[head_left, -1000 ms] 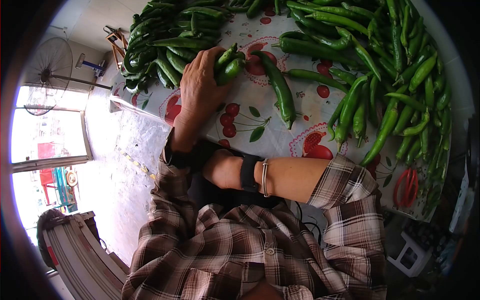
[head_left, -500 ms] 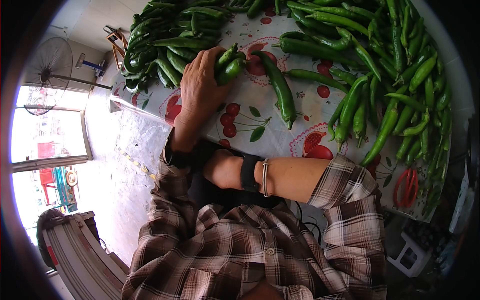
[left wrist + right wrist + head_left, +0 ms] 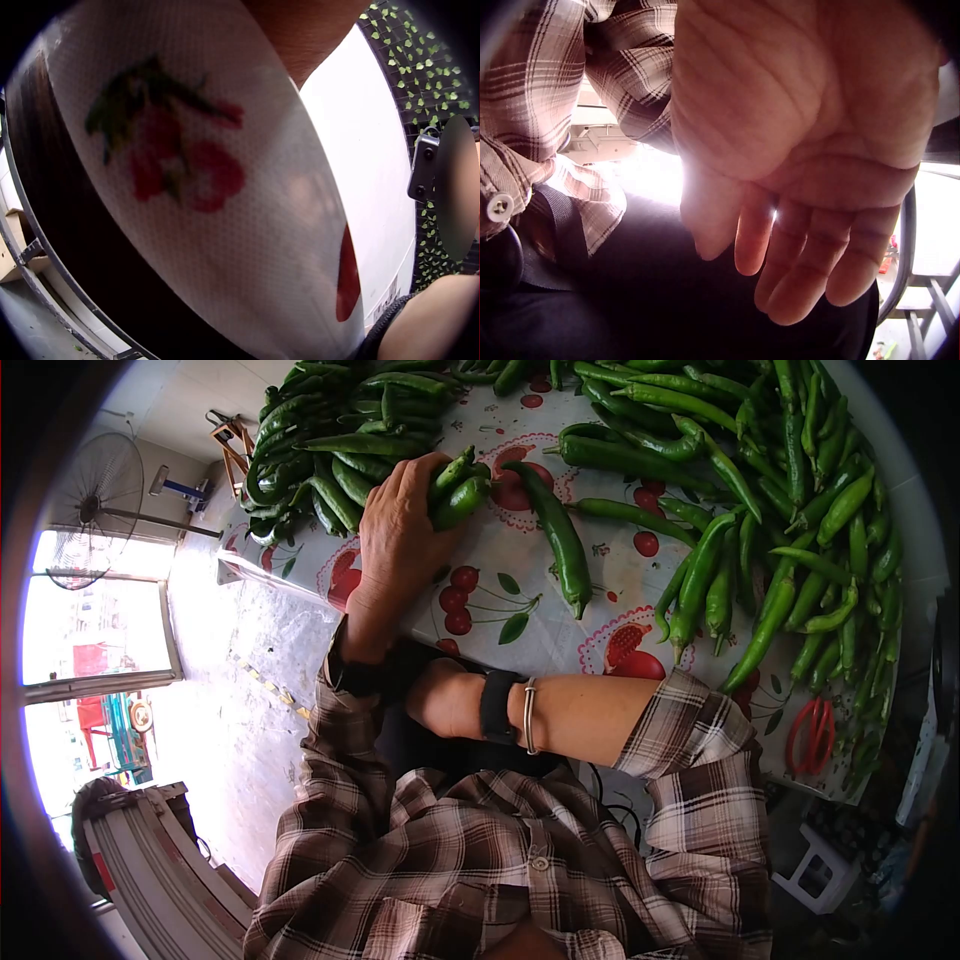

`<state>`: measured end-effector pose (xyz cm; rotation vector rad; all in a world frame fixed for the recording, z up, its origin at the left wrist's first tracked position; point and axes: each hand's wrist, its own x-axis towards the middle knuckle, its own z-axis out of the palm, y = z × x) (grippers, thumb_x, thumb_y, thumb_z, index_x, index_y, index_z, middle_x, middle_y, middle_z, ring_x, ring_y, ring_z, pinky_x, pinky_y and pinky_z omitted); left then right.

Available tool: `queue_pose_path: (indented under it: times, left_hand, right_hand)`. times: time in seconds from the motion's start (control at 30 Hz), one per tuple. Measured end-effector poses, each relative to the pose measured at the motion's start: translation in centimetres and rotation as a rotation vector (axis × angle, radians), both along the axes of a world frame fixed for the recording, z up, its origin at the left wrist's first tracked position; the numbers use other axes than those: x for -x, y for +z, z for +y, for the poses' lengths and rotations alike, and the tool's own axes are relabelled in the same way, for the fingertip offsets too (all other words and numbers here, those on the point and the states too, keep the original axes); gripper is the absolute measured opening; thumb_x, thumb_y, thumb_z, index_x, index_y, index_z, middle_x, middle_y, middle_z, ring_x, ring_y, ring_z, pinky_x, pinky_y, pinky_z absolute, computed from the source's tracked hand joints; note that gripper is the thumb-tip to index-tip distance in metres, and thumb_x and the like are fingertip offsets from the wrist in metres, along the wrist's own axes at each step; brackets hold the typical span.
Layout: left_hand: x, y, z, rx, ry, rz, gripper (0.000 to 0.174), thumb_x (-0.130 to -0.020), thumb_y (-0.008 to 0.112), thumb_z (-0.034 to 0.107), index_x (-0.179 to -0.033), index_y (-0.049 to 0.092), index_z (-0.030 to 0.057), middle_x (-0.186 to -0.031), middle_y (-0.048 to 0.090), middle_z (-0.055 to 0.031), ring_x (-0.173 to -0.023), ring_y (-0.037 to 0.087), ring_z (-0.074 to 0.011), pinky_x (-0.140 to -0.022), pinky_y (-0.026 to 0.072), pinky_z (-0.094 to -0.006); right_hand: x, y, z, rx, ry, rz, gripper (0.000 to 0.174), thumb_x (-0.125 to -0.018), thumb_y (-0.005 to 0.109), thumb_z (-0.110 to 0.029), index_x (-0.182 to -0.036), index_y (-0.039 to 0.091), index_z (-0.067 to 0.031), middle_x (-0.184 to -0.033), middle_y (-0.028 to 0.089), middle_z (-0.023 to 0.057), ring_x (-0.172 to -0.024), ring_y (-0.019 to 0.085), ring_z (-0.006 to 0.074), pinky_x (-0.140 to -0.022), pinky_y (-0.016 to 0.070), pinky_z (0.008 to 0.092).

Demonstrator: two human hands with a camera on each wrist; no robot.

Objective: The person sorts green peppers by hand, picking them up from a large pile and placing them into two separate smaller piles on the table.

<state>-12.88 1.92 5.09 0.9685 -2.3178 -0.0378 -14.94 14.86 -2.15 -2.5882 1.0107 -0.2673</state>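
Observation:
In the head view my left hand (image 3: 395, 525) rests at the front of the table, its fingers curled round a few green peppers (image 3: 462, 502). The left wrist view shows mostly blurred patterned cloth (image 3: 262, 247), with skin at its top edge. Under the left forearm, my right hand (image 3: 440, 698) is largely hidden in the head view. In the right wrist view the right hand (image 3: 802, 150) hangs over dark trousers (image 3: 645, 285), palm showing, fingers loosely bent and holding nothing. One long dark green pepper (image 3: 562, 540) lies alone right of the left hand.
A pile of dark peppers (image 3: 365, 445) lies at the back left, beside the left hand. A larger pile (image 3: 800, 560) covers the right side of the cherry-patterned tablecloth (image 3: 490, 600). Red bands (image 3: 812, 735) lie near the right corner. A fan (image 3: 95, 510) stands far left.

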Motion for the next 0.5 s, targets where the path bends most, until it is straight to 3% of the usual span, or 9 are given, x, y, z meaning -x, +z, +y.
queue_pose_path:
  times: [0.1, 0.2, 0.5]
  left_hand:
    - [0.08, -0.12, 0.02, 0.015, 0.013, 0.011, 0.048, -0.068, 0.073, 0.021, -0.111, 0.052, 0.0119, -0.097, 0.058, -0.0071, -0.093, 0.057, -0.0276, -0.08, 0.0418, -0.0371]
    - [-0.01, -0.03, -0.01, 0.001, -0.001, -0.004, 0.049, -0.071, 0.072, 0.019, -0.115, 0.052, 0.0101, -0.101, 0.059, -0.0107, -0.092, 0.057, -0.0326, -0.081, 0.0444, -0.0405]
    - [-0.04, 0.02, 0.01, -0.01, 0.003, -0.006, 0.05, -0.07, 0.071, 0.018, -0.115, 0.051, 0.0102, -0.102, 0.059, -0.0108, -0.093, 0.057, -0.0323, -0.081, 0.0444, -0.0402]
  right_hand:
    - [-0.05, -0.25, -0.03, 0.007, 0.021, 0.004, 0.013, -0.069, 0.057, -0.012, -0.075, 0.068, -0.0076, -0.076, 0.067, 0.0098, -0.072, 0.066, 0.0256, -0.062, 0.0517, 0.0354]
    - [0.02, -0.32, 0.03, 0.013, 0.029, 0.007, 0.013, -0.069, 0.057, -0.012, -0.075, 0.068, -0.0074, -0.075, 0.067, 0.01, -0.071, 0.066, 0.0257, -0.062, 0.0516, 0.0353]
    - [-0.34, -0.7, -0.18, -0.028, 0.02, 0.008, 0.015, -0.071, 0.056, -0.012, -0.078, 0.069, -0.0074, -0.079, 0.068, 0.0093, -0.075, 0.066, 0.0251, -0.064, 0.0523, 0.0351]
